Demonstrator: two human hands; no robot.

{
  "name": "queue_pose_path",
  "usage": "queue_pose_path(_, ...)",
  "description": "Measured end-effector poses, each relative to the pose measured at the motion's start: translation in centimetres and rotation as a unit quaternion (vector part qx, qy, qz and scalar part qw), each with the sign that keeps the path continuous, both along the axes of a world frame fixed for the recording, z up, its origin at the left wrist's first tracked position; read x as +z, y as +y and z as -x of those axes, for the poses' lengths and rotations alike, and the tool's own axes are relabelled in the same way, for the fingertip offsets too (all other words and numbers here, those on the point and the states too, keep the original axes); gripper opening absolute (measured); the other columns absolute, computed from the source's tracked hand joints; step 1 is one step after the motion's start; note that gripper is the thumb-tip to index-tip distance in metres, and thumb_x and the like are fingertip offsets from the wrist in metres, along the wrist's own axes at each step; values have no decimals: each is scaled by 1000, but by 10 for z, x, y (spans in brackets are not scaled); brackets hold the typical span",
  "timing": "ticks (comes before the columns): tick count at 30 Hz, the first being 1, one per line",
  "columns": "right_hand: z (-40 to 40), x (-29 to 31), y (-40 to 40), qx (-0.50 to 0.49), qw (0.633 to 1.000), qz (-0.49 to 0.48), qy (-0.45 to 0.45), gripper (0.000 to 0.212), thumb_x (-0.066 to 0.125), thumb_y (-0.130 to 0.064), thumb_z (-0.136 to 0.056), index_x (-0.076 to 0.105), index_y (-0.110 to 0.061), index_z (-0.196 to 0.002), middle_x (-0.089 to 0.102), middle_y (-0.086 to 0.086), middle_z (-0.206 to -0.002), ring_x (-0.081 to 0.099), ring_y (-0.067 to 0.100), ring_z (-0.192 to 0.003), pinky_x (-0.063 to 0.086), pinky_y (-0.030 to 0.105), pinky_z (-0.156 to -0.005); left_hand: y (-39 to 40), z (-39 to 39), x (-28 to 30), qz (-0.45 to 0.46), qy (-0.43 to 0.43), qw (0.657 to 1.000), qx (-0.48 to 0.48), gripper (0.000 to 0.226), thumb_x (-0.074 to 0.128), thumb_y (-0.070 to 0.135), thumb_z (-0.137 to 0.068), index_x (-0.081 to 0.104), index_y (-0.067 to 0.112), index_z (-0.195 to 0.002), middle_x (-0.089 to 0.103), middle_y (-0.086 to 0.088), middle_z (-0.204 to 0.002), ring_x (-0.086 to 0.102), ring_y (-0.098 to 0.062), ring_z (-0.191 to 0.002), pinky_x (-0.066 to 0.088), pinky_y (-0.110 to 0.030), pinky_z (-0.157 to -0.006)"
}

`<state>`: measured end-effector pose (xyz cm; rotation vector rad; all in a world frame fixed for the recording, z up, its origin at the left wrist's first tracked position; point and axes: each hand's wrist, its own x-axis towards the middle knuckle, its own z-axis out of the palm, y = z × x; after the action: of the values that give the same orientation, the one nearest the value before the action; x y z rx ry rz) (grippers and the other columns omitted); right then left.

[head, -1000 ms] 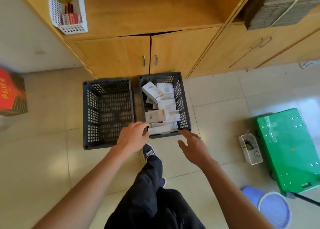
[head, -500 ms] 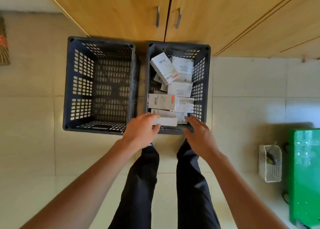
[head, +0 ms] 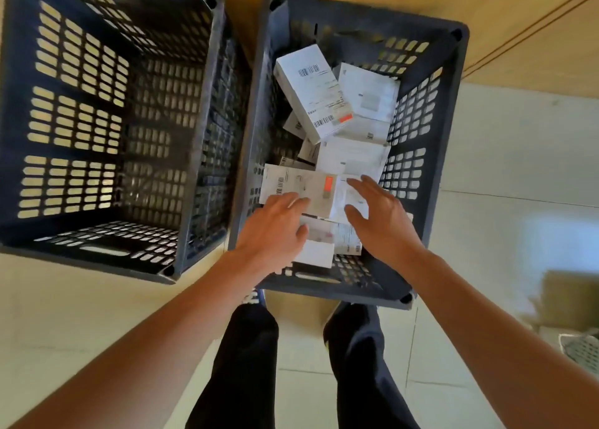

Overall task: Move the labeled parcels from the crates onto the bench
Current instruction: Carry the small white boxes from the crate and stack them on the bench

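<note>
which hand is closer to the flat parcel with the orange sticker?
Left. The left hand has fingertips on the orange-sticker parcel at its near edge; the right hand is beside it, over the neighbouring white parcel.

- No actual words or numbers can be made out, the print is too small and blurry.
- Barcodes and an orange-red sticker are seen on the tilted white parcel (head: pixel 312 93).
- Same deal on the flat parcel (head: pixel 296 185): barcodes, red sticker, nothing readable.
</note>
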<state>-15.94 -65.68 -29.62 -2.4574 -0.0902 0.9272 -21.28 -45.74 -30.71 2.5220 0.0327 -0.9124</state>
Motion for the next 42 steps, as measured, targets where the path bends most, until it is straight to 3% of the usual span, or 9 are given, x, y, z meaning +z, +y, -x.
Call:
queue_pose_path(6,-43,-60,23,-76,995,-49,-47,54,54,-30,-102,39,-30,-154,24,3,-166,37,16,-143,40,28,-102,0,-26,-70,-38,12,999,-26,68,52,33,-103,17,27,-161,7,-2,-170,4,-24,-156,33,-57,-118)
queue_pose_path(8,-57,-75,33,-83,992,-61,-75,55,55,-28,-102,38,-29,-154,22,5,-166,31,11,-143,38,24,-103,-3,-32,-88,-44,4,998,-34,75,57,30,-101,12,30,-161,-2,0,-170,-4,-25,-156,29,-58,-118)
queue_pose_path(11,-79,-92,48,-89,989,-54,-102,60,56,-34,-101,34,-30,-156,17,6,-167,14,25,-153,26,48,-118,-6,-38,-109,-37,6,999,-40,96,66,23,-95,-2,38,-160,-15,0,-169,-13,-28,-156,22,-59,-119)
queue_pose_path(16,-111,-114,68,-62,989,-17,-132,75,60,-50,-94,24,-32,-158,9,6,-168,5,32,-153,21,61,-119,-9,-42,-132,-13,9,999,-50,119,68,0,-86,-15,45,-157,-25,1,-167,-20,-31,-154,28,-55,-118)
queue_pose_path(21,-139,-129,78,-31,992,12,-125,85,60,-58,-89,15,-39,-158,7,5,-168,8,37,-152,23,61,-119,-6,-39,-144,-18,-27,995,-89,128,68,-5,-80,-23,44,-155,-23,-5,-168,-20,-32,-154,8,-60,-121)
queue_pose_path(25,-143,-133,80,1,991,7,-130,84,61,-56,-86,20,-38,-157,26,5,-157,34,37,-134,41,56,-107,2,-40,-146,-67,-69,986,-135,133,80,12,-77,-23,41,-156,5,-13,-166,5,-35,-154,19,-63,-120)
queue_pose_path(28,-141,-128,75,-12,989,-4,-149,81,66,-51,-83,28,-37,-154,38,3,-147,38,33,-128,48,50,-99,3,-40,-142,-70,-82,984,-145,132,83,23,-74,-18,39,-157,19,-12,-157,18,-32,-147,23,-63,-117)
queue_pose_path(35,-125,-85,47,-94,980,-27,-171,75,71,-45,-84,39,-37,-150,34,5,-151,37,31,-135,53,52,-98,-2,-52,-103,-41,-93,992,-75,127,80,56,-75,-15,40,-158,31,-13,-148,32,-34,-137,24,-62,-119)
queue_pose_path(42,-88,6,12,-211,956,-36,-201,68,72,-44,-79,46,-42,-142,38,4,-146,41,28,-131,53,50,-98,-15,-53,-17,-30,-79,996,-26,112,74,59,-75,1,42,-159,37,-14,-143,36,-35,-129,37,-55,-105)
